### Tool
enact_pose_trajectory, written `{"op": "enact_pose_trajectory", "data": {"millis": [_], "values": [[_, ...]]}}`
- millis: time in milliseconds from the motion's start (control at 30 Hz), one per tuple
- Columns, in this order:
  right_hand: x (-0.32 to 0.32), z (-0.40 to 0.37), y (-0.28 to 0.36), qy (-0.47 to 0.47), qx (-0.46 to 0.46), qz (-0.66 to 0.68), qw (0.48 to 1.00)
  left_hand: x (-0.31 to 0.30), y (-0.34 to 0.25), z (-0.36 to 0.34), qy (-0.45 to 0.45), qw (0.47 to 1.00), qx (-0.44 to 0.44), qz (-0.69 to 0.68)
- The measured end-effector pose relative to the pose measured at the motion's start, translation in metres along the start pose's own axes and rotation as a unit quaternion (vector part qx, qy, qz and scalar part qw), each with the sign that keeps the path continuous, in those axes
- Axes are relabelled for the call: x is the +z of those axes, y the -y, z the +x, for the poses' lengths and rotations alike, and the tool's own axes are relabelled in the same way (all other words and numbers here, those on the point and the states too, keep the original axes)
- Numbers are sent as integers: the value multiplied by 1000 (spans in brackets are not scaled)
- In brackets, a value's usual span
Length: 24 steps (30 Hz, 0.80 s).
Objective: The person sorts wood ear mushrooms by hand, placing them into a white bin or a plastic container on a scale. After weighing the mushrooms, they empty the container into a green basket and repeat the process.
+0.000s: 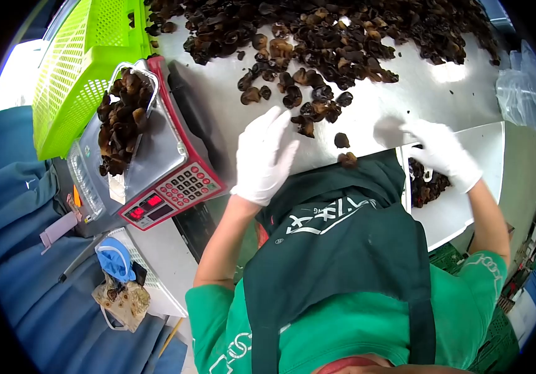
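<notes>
A white glove covers my left hand (265, 156), which is held above the front of the metal table with its fingers stretched out and nothing visible in it. Just beyond its fingertips lie loose dark brown wood ear mushrooms (315, 112). My right hand (441, 153), also gloved in white, hovers over a white tray (489, 146) at the right, fingers apart and thumb pointing down. Beneath it, more wood ear mushrooms (427, 187) lie in that tray, partly hidden by the hand. Two single pieces (341, 140) rest close to the table's front edge.
A red electronic scale (174, 193) stands at the left, with wood ear mushrooms (121, 121) on its pan. Behind it leans a lime-green basket (62, 81). A large mushroom heap (343, 37) spreads across the table's back. Clear plastic bags (523, 93) hang at the right edge.
</notes>
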State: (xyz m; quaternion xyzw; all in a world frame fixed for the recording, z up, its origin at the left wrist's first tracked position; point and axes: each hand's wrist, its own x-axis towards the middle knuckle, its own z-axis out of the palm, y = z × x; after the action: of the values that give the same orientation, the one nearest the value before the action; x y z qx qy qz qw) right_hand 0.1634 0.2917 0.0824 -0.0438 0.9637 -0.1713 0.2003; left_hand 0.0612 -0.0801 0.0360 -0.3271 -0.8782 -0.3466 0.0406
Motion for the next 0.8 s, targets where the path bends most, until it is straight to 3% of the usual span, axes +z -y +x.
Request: {"op": "enact_pose_trajectory", "data": {"millis": [67,100,133,233,367,433,467,500,533,567,633,700,800], "values": [[30,4,36,-69,-42,167,983,22,-6,5,27,1000,5,-7],[35,7,59,-34,-40,191,980,31,-8,7,31,1000,0,-4],[53,13,69,-9,-44,94,995,37,-10,8,40,999,-5,-3],[74,22,102,-42,-9,167,985,56,-4,6,37,999,-2,-3],[90,33,103,-44,-25,162,986,65,-5,8,47,998,-17,-23],[95,32,97,-44,-35,164,985,66,-5,13,4,999,-4,-31],[107,30,90,-121,-61,164,977,68,-4,11,2,1000,4,-22],[95,32,92,-91,-39,212,972,69,-4,10,-3,1000,6,-7],[98,35,86,-123,-54,245,960,65,-8,13,47,999,-2,4],[99,37,85,-142,-48,196,969,58,-10,17,94,995,-20,19],[87,47,97,-137,-70,158,975,49,-16,15,80,996,-30,23],[92,58,87,-115,-98,155,976,51,-12,7,-50,999,15,4],[70,78,101,-106,-100,232,962,49,-8,1,-129,990,-34,-39]]}}
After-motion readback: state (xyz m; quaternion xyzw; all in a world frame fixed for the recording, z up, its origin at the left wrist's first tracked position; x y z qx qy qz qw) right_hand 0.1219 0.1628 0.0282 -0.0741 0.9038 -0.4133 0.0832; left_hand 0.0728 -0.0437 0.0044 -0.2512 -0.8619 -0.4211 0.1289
